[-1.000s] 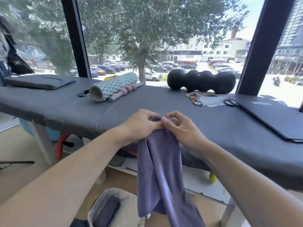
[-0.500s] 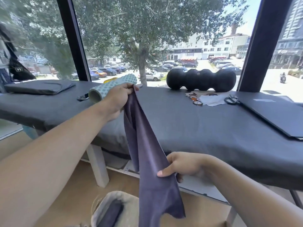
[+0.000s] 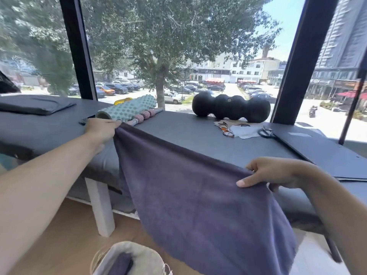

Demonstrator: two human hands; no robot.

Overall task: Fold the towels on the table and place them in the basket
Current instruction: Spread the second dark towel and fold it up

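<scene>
Purple towel (image 3: 198, 195) hung limp and light; left hand (image 3: 101, 132) and right hand (image 3: 272, 173) pinched its top corners, the best holds

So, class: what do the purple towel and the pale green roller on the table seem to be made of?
Purple towel: soft matte cloth, probably microfibre or terry; it drapes and sags between both hands. Pale green roller: likely foam, matte, with a moulded bumpy surface and hollow core.

A purple-grey towel (image 3: 208, 195) hangs spread open above the lined basket (image 3: 147, 257), which holds another.
</scene>
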